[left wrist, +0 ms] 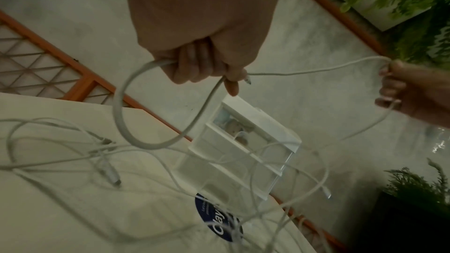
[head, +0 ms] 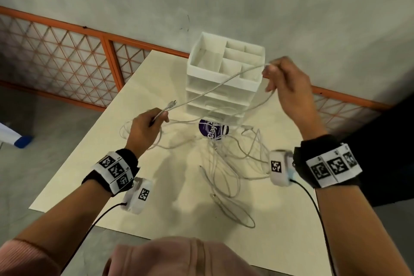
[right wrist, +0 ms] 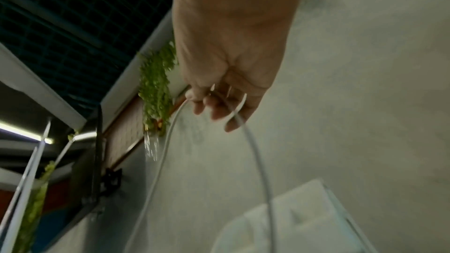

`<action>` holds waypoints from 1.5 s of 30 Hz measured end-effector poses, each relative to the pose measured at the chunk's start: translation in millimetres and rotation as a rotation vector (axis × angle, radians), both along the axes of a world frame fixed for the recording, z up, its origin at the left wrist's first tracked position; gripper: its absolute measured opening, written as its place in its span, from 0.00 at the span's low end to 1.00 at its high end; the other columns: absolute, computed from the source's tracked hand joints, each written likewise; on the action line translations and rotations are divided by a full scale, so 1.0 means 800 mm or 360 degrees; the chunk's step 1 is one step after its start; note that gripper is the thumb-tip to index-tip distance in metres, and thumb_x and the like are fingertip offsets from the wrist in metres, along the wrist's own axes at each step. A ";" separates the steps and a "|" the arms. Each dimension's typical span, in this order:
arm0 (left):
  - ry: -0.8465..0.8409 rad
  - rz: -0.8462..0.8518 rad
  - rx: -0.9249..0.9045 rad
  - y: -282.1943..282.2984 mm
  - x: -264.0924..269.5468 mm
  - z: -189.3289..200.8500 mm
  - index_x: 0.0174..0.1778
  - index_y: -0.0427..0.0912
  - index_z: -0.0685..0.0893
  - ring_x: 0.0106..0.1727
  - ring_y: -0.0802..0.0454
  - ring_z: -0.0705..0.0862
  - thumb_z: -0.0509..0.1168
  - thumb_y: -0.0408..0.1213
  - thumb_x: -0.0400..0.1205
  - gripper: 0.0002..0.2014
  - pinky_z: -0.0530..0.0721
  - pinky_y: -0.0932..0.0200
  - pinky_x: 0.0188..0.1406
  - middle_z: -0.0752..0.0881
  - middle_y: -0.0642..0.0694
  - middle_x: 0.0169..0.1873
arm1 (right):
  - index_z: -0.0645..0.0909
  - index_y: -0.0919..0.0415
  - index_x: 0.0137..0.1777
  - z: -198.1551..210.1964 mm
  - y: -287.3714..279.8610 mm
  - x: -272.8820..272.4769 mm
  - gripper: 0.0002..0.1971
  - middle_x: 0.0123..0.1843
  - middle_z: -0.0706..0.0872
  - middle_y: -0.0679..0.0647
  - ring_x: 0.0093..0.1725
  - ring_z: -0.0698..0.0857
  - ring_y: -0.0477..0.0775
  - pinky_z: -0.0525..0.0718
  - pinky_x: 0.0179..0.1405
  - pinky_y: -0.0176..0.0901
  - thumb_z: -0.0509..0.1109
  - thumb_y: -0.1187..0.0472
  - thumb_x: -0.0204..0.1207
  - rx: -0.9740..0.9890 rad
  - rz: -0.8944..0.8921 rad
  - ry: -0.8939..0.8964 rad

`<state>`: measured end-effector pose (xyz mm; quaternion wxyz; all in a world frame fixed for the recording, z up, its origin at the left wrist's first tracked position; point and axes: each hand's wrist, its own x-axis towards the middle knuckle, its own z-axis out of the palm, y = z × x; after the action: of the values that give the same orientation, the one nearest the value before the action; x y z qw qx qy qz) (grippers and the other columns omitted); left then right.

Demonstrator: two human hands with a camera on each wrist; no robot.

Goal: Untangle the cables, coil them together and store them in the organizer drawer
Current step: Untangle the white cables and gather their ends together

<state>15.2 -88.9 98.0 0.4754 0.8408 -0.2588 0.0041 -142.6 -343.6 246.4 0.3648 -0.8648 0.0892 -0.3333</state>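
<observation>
A pale table (head: 74, 177) fills the frame's centre. Upper centre stands the white organizer (head: 220, 87). Tangled cables (head: 233, 163) sprawl below it. Right hand (head: 289, 87) and left hand (head: 145, 132) each pinch one strand, stretched apart, seemingly to free it.

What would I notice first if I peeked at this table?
Probably the two hands lifted over the table: the left hand and right hand each grip a white cable stretched between them. Under them lies a messy tangle of cables, and behind it stands a white organizer with drawers.
</observation>
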 end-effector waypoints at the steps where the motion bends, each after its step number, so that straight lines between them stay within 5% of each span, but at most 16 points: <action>1: 0.0003 -0.0038 -0.0006 -0.002 -0.002 0.001 0.34 0.45 0.82 0.22 0.66 0.73 0.61 0.41 0.85 0.13 0.66 0.71 0.26 0.70 0.51 0.15 | 0.76 0.43 0.41 0.017 0.005 0.000 0.08 0.36 0.84 0.46 0.33 0.81 0.55 0.81 0.34 0.39 0.62 0.54 0.82 0.0008 -0.0004 -0.0082; 4: 0.0053 -0.0110 -0.0037 -0.007 -0.005 0.004 0.36 0.45 0.85 0.20 0.62 0.72 0.61 0.40 0.85 0.12 0.65 0.70 0.28 0.67 0.49 0.14 | 0.82 0.45 0.41 0.043 0.012 0.004 0.04 0.42 0.88 0.57 0.38 0.78 0.63 0.75 0.38 0.49 0.69 0.52 0.77 0.0030 0.0049 -0.0213; 8: 0.0035 -0.0006 -0.0045 0.009 0.009 -0.005 0.36 0.45 0.83 0.23 0.62 0.73 0.61 0.42 0.85 0.13 0.66 0.71 0.26 0.73 0.52 0.18 | 0.88 0.49 0.41 0.023 -0.005 -0.001 0.08 0.39 0.90 0.58 0.39 0.84 0.65 0.81 0.44 0.57 0.74 0.46 0.72 0.0092 0.0085 0.0010; 10: 0.0010 0.0056 -0.0024 0.026 0.019 -0.012 0.35 0.43 0.83 0.23 0.59 0.71 0.61 0.43 0.85 0.14 0.65 0.69 0.24 0.73 0.46 0.21 | 0.89 0.54 0.39 -0.003 -0.022 -0.014 0.14 0.30 0.86 0.61 0.30 0.78 0.54 0.77 0.35 0.47 0.75 0.44 0.69 0.0083 0.0061 0.0220; 13: -0.0012 0.0097 0.0072 0.049 0.025 -0.023 0.36 0.41 0.82 0.25 0.56 0.69 0.60 0.44 0.85 0.15 0.64 0.68 0.24 0.71 0.41 0.22 | 0.88 0.60 0.35 -0.061 -0.045 -0.037 0.15 0.22 0.80 0.51 0.23 0.75 0.42 0.72 0.25 0.29 0.78 0.46 0.65 0.0198 0.0046 0.0748; 16: 0.0002 0.0140 0.0148 0.059 0.024 -0.037 0.35 0.42 0.81 0.24 0.59 0.71 0.60 0.43 0.85 0.14 0.66 0.70 0.25 0.72 0.41 0.22 | 0.85 0.56 0.33 -0.146 -0.064 -0.060 0.11 0.28 0.85 0.50 0.34 0.84 0.46 0.78 0.37 0.33 0.78 0.49 0.66 0.0273 0.0052 0.1388; 20: 0.0190 0.0104 0.0293 0.077 0.026 -0.055 0.37 0.44 0.87 0.34 0.54 0.78 0.65 0.42 0.83 0.11 0.70 0.64 0.34 0.85 0.37 0.31 | 0.84 0.54 0.34 -0.234 -0.071 -0.094 0.08 0.40 0.89 0.59 0.50 0.87 0.63 0.80 0.50 0.48 0.75 0.54 0.73 0.0269 -0.0044 0.1763; 21: 0.0278 -0.0015 0.0401 0.085 0.029 -0.060 0.36 0.47 0.88 0.35 0.52 0.80 0.67 0.43 0.81 0.10 0.71 0.62 0.36 0.87 0.39 0.32 | 0.85 0.55 0.36 -0.243 -0.070 -0.100 0.11 0.40 0.89 0.57 0.49 0.87 0.60 0.79 0.49 0.46 0.77 0.49 0.70 0.0300 0.0000 0.1866; 24: 0.0668 -0.0483 0.0766 0.104 0.028 -0.063 0.32 0.56 0.90 0.29 0.60 0.76 0.74 0.42 0.75 0.06 0.70 0.69 0.31 0.85 0.51 0.23 | 0.88 0.61 0.47 -0.235 -0.059 -0.094 0.39 0.44 0.88 0.53 0.47 0.85 0.51 0.79 0.52 0.41 0.75 0.27 0.48 0.0323 0.0260 0.2349; 25: 0.0775 -0.0583 0.0875 0.107 0.028 -0.064 0.32 0.55 0.91 0.27 0.62 0.75 0.76 0.41 0.72 0.05 0.69 0.71 0.30 0.83 0.52 0.21 | 0.88 0.61 0.50 -0.229 -0.056 -0.086 0.39 0.45 0.87 0.53 0.49 0.84 0.52 0.78 0.55 0.42 0.74 0.26 0.52 0.0249 0.0320 0.2466; 28: 0.0903 -0.0721 0.1083 0.113 0.026 -0.071 0.35 0.46 0.93 0.22 0.64 0.70 0.79 0.44 0.68 0.06 0.67 0.66 0.32 0.77 0.55 0.15 | 0.87 0.60 0.40 -0.221 -0.053 -0.049 0.20 0.41 0.88 0.56 0.44 0.84 0.53 0.78 0.46 0.41 0.74 0.41 0.69 0.0212 0.0114 0.2157; 31: 0.0894 -0.0623 0.1005 0.115 0.029 -0.073 0.32 0.46 0.91 0.21 0.61 0.65 0.75 0.50 0.72 0.11 0.63 0.64 0.28 0.70 0.56 0.17 | 0.88 0.66 0.41 -0.231 -0.035 0.013 0.16 0.39 0.89 0.60 0.37 0.85 0.56 0.80 0.37 0.41 0.71 0.50 0.76 0.0128 0.0086 0.1649; 34: 0.0784 -0.0499 0.0725 0.116 0.032 -0.070 0.35 0.52 0.89 0.24 0.59 0.67 0.66 0.55 0.79 0.13 0.67 0.61 0.32 0.70 0.54 0.20 | 0.86 0.68 0.43 -0.246 0.020 0.090 0.11 0.38 0.86 0.59 0.34 0.82 0.50 0.77 0.33 0.32 0.69 0.59 0.78 0.0127 0.0315 0.1517; 38: 0.0819 -0.0265 0.0382 0.110 0.031 -0.065 0.37 0.46 0.83 0.26 0.65 0.74 0.58 0.41 0.86 0.14 0.73 0.71 0.34 0.79 0.59 0.22 | 0.85 0.68 0.49 -0.274 0.097 0.174 0.08 0.47 0.88 0.63 0.42 0.83 0.54 0.80 0.47 0.43 0.69 0.62 0.78 0.0030 0.0588 0.1376; 42: 0.0852 -0.0028 0.0209 0.108 0.028 -0.073 0.45 0.38 0.81 0.24 0.62 0.70 0.56 0.43 0.87 0.14 0.71 0.68 0.31 0.72 0.53 0.23 | 0.75 0.72 0.63 -0.307 0.151 0.226 0.14 0.64 0.77 0.68 0.60 0.80 0.65 0.77 0.64 0.56 0.64 0.67 0.80 -0.0120 0.0697 0.1354; 45: 0.0809 0.0094 0.0112 0.111 0.028 -0.079 0.46 0.42 0.81 0.25 0.60 0.70 0.55 0.45 0.87 0.13 0.70 0.68 0.29 0.69 0.51 0.25 | 0.75 0.71 0.61 -0.332 0.169 0.240 0.12 0.65 0.72 0.70 0.61 0.76 0.68 0.74 0.66 0.56 0.62 0.66 0.80 -0.0165 0.0605 0.1384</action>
<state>37.7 0.0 34.5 0.4954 0.8380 -0.1063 -0.2026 49.4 -208.4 -19.1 0.3045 -0.9421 0.0571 0.1282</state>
